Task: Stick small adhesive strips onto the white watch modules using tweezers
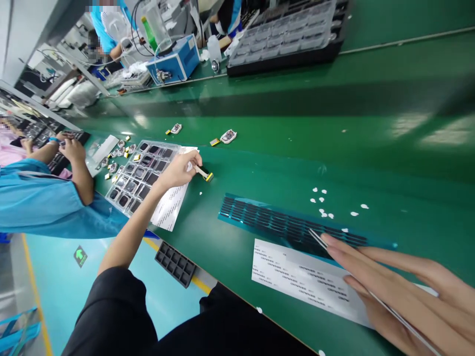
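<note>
My left hand is closed on a small electronic part with a pale strip and a yellow-edged end; the fingers hide the rest of it. In my right hand is a pair of metal tweezers, tips over a blue-green film strip bearing rows of thin black pieces. A printed white sheet lies just below that film. Beside my left wrist are a clear compartment tray with dark square parts and another printed white sheet.
Several white tabs lie beyond the film. Two small white units with yellow ends rest farther back. At left, a co-worker's blue sleeve and hands are near loose parts. Stacked trays and a blue box stand behind.
</note>
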`<action>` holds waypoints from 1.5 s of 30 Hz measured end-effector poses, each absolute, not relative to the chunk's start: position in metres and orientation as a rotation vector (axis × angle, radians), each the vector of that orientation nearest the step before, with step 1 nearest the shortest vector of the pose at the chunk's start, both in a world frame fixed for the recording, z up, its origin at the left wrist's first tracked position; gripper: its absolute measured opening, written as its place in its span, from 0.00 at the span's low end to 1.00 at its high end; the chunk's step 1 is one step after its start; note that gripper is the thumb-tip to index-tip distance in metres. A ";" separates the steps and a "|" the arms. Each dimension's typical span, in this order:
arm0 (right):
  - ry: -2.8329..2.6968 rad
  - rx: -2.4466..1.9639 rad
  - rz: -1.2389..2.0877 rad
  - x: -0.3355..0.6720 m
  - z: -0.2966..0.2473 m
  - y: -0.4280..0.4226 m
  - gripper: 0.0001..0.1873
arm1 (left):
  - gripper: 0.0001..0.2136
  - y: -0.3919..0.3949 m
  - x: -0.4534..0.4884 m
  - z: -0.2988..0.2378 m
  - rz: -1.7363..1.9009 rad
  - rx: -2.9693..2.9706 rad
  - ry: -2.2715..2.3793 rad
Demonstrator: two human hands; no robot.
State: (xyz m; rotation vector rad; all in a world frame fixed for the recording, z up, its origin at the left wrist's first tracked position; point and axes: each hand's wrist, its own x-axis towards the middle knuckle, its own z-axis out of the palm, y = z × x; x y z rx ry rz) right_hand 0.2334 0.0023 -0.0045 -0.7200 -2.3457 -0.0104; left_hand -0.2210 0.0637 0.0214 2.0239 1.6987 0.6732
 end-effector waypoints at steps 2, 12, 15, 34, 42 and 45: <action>-2.316 -0.621 -0.117 0.228 0.002 0.004 0.34 | 0.06 0.062 -0.213 0.029 0.804 1.956 1.675; -2.214 -0.744 0.082 0.225 0.015 0.010 0.14 | 0.17 0.059 -0.079 0.051 1.229 1.108 0.894; -2.100 -0.880 0.035 0.221 0.014 0.008 0.14 | 0.15 0.036 -0.030 0.046 0.914 1.205 0.865; -2.203 -0.937 0.049 0.213 0.016 -0.002 0.01 | 0.10 -0.007 -0.001 0.021 0.647 1.571 0.984; -2.225 -0.918 0.163 0.217 0.016 -0.007 0.10 | 0.08 -0.010 0.001 0.023 0.664 1.595 0.997; -2.206 -0.938 0.245 0.215 0.016 -0.008 0.08 | 0.08 -0.010 0.001 0.024 0.677 1.663 1.022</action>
